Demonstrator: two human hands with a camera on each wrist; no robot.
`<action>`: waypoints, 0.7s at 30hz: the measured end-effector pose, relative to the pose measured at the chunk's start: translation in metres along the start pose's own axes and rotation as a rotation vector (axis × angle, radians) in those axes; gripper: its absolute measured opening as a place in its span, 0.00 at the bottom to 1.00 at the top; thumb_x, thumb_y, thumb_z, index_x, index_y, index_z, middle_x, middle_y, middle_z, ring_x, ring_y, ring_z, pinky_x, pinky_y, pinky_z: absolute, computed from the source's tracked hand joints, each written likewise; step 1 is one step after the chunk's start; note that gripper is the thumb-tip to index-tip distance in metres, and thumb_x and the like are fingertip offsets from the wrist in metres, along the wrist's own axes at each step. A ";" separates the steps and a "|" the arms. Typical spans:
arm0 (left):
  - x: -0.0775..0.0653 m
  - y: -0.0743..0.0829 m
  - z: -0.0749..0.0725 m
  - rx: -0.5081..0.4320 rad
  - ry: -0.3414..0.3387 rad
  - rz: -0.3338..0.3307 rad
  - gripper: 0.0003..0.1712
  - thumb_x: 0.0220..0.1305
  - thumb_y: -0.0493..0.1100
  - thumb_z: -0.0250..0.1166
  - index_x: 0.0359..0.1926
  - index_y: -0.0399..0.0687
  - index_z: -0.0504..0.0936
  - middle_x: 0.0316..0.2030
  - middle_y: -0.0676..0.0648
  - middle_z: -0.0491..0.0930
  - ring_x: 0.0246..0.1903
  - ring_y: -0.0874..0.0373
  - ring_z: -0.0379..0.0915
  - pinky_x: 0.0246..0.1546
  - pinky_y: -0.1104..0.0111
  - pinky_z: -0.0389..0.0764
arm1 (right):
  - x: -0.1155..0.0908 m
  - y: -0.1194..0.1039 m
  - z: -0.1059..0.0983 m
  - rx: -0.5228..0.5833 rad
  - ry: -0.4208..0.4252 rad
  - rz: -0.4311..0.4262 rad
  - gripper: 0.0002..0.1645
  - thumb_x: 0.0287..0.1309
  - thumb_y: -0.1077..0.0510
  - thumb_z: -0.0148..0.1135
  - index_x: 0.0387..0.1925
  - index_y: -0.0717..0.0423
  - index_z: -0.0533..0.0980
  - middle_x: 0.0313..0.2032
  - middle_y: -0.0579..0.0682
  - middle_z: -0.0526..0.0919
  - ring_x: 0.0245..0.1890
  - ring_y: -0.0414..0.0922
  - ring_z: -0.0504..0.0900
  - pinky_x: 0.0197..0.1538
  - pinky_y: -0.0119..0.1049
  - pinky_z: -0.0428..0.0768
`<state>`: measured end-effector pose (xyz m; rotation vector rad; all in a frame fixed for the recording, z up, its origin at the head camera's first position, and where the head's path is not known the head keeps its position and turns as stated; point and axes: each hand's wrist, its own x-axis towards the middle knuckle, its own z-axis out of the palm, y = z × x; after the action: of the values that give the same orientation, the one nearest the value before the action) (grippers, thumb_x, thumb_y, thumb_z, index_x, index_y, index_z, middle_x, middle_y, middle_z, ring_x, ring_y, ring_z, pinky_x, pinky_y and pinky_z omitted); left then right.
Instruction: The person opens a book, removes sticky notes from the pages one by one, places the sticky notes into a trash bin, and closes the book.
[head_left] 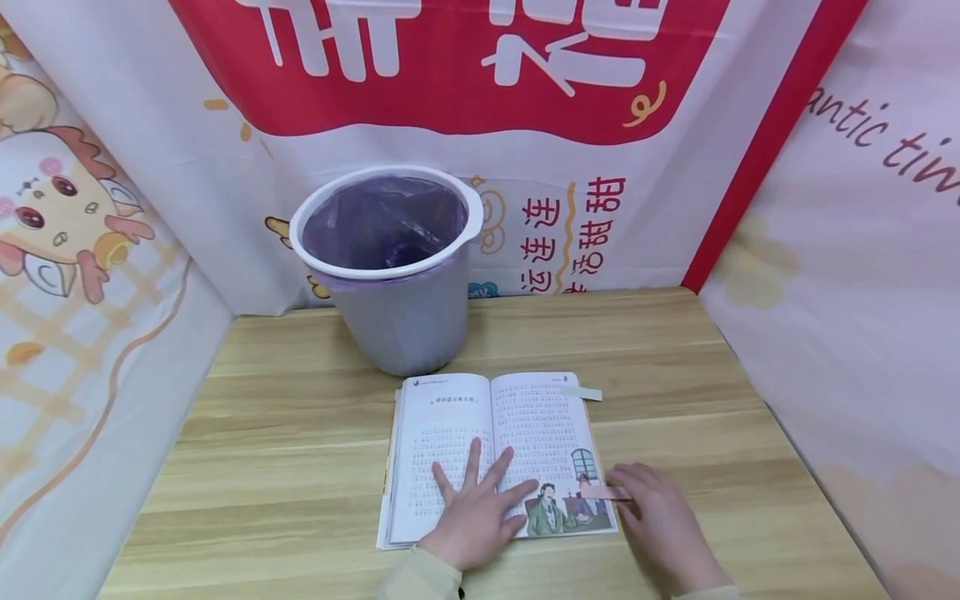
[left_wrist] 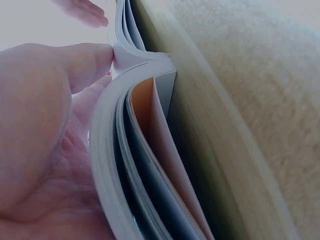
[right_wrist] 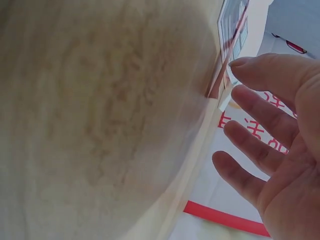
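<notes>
An open book (head_left: 450, 417) with printed text and a coloured picture lies on the table. My left hand (head_left: 477, 512) rests spread over its lower middle, fingers across both pages. From the left wrist view, the thumb (left_wrist: 90, 62) presses near the fold, above the curved page block (left_wrist: 102, 150). A pink sticky strip (head_left: 600, 492) juts past the lower right page edge. My right hand (head_left: 660, 517) is beside that strip's outer end. In the right wrist view, its fingers are extended, with thumb and forefinger apart close to the pink strip (right_wrist: 223, 70). A pale green strip (head_left: 583, 392) juts out higher up.
A grey bin (head_left: 405, 325) with a white rim and purple liner stands behind the book. The wooden table (head_left: 285, 433) is bounded by printed cloths at the back (head_left: 637, 217) and both sides.
</notes>
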<state>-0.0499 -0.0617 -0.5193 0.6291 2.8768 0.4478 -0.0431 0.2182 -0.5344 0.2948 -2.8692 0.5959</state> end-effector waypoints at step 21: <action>0.000 -0.004 0.002 0.013 0.005 0.004 0.27 0.63 0.65 0.54 0.64 0.86 0.69 0.76 0.53 0.54 0.76 0.33 0.33 0.50 0.19 0.30 | 0.003 -0.008 0.005 -0.032 -0.084 0.023 0.20 0.47 0.60 0.71 0.46 0.49 0.85 0.44 0.49 0.88 0.46 0.50 0.86 0.54 0.49 0.79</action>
<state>-0.0509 -0.0645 -0.5223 0.6364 2.8858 0.4326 -0.0446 0.2080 -0.5354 0.2881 -2.9631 0.5542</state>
